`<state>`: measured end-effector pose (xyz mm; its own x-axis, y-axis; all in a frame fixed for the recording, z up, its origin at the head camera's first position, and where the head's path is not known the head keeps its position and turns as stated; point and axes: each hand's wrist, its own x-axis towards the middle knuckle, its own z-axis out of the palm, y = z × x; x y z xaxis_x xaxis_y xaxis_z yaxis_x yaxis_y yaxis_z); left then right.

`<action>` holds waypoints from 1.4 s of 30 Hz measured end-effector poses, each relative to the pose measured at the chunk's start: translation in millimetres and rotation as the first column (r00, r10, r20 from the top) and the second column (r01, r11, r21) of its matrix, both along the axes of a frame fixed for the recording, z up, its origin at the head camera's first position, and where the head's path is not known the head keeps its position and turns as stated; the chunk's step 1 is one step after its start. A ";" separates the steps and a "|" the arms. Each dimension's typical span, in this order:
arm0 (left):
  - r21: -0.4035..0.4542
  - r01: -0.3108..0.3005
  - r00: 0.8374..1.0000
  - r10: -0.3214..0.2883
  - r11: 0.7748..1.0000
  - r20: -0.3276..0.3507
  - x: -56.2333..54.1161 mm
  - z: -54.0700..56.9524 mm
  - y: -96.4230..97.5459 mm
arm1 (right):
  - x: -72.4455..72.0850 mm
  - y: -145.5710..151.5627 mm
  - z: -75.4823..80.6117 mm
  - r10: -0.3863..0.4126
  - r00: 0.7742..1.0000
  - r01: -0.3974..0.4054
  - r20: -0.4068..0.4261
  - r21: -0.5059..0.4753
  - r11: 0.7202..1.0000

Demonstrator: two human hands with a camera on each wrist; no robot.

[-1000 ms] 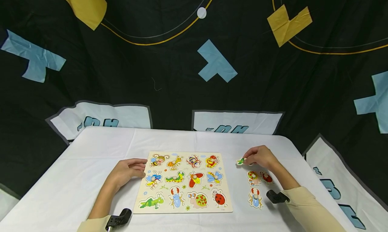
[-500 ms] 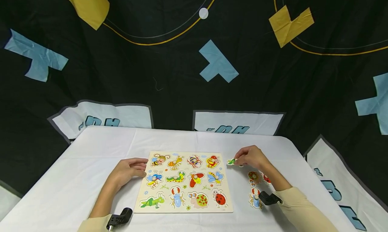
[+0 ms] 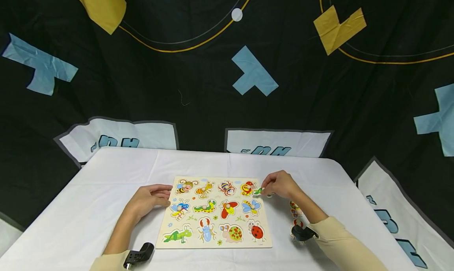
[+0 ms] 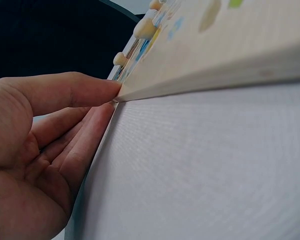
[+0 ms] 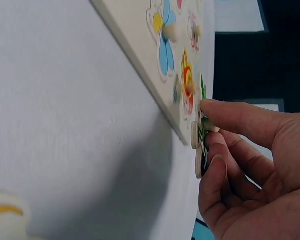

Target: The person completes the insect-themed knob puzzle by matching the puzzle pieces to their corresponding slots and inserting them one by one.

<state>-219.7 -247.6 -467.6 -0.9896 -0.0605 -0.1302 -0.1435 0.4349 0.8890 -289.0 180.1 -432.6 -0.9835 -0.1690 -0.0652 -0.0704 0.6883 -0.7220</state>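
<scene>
A wooden peg puzzle board (image 3: pixel 267 243) with insect pictures lies flat on the white table. Knobbed pieces sit in its top and middle rows; the bottom row shows flat pictures of a grasshopper, beetle, snail and ladybug. My left hand (image 3: pixel 149 200) touches the board's left edge with thumb and fingertips, the fingers fairly straight (image 4: pixel 55 130). Over the board's upper right edge, my right hand (image 3: pixel 280 184) pinches a green insect puzzle piece (image 3: pixel 257 191) by its knob. In the right wrist view this piece (image 5: pixel 199 160) is held edge-on, so much of its picture is hidden.
Right of the board lie a loose snail piece (image 3: pixel 295 208) and a beetle piece (image 3: pixel 298 224), both partly covered by the right forearm and wrist camera (image 3: pixel 304 233). Behind the table (image 3: pixel 198 162) hangs a black cloth (image 3: pixel 198 117) with blue and yellow shapes.
My right hand has carried the green insect piece leftward from the table to above the board's right edge. The forearm now hides the ladybug piece. My left hand has stayed in place.
</scene>
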 end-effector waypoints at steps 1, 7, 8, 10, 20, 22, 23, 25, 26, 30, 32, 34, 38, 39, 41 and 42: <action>0.002 -0.001 1.000 0.001 1.000 0.002 0.4 0.2 0.2 | 0.6 -1.7 -0.1 -0.001 1.000 0.001 -0.001 -0.001 1.000; -0.018 0.000 1.000 0.000 1.000 0.001 0.5 1.0 0.0 | 3.1 -13.4 1.5 0.005 1.000 -0.005 -0.009 -0.014 1.000; -0.021 0.001 1.000 -0.001 1.000 -0.001 0.3 1.0 -0.3 | 3.2 -15.6 2.2 0.007 1.000 -0.007 -0.010 -0.015 1.000; -0.024 0.002 1.000 -0.002 1.000 0.001 0.2 0.9 -0.7 | 3.5 -20.0 3.5 0.015 1.000 -0.015 -0.020 -0.010 1.000; -0.033 0.002 1.000 -0.002 0.999 0.000 -0.2 -0.3 -4.8 | 8.2 -42.4 7.6 0.073 0.996 -0.073 -0.051 -0.010 0.997; -0.034 0.004 1.000 -0.005 0.999 -0.001 -0.6 -0.1 -5.0 | 10.3 -47.1 9.1 0.082 0.995 -0.083 -0.050 -0.015 0.996; -0.032 0.005 1.000 -0.005 0.999 -0.001 -0.8 0.0 -5.1 | 11.1 -49.4 9.5 0.091 0.994 -0.092 -0.056 -0.014 0.996; -0.030 0.002 1.000 -0.002 1.000 0.002 -0.5 0.1 -4.8 | 12.8 -54.4 10.1 0.108 0.993 -0.109 -0.053 -0.020 0.994; -0.031 0.002 1.000 -0.002 1.000 0.002 -0.2 0.1 -4.7 | 13.8 -57.0 10.2 0.117 0.992 -0.119 -0.053 -0.022 0.993; -0.024 0.004 1.000 -0.004 1.000 0.002 0.7 -0.3 -4.5 | 17.5 -67.7 9.5 0.148 0.987 -0.150 -0.055 -0.036 0.988; -0.021 0.004 1.000 -0.004 1.000 -0.001 0.5 -0.5 -4.5 | 19.0 -73.2 8.6 0.160 0.986 -0.162 -0.053 -0.040 0.986; -0.019 0.003 1.000 -0.003 1.000 0.000 0.4 -0.6 -4.3 | 20.7 -78.6 7.7 0.170 0.984 -0.172 -0.048 -0.042 0.984; -0.015 0.004 1.000 -0.004 1.000 0.001 -0.1 -0.3 -3.2 | 23.5 -88.1 6.3 0.187 0.982 -0.188 -0.035 -0.051 0.981; -0.016 0.007 1.000 -0.007 1.000 0.001 -0.2 0.0 -2.8 | 23.9 -90.1 5.6 0.190 0.981 -0.191 -0.033 -0.055 0.980; -0.017 0.010 1.000 -0.010 1.000 0.000 -0.2 0.7 -1.9 | 25.1 -94.0 5.0 0.196 0.980 -0.197 -0.028 -0.070 0.978; -0.017 0.011 1.000 -0.011 1.000 0.000 -0.2 1.1 -1.4 | 25.6 -96.0 4.7 0.199 0.980 -0.200 -0.026 -0.076 0.977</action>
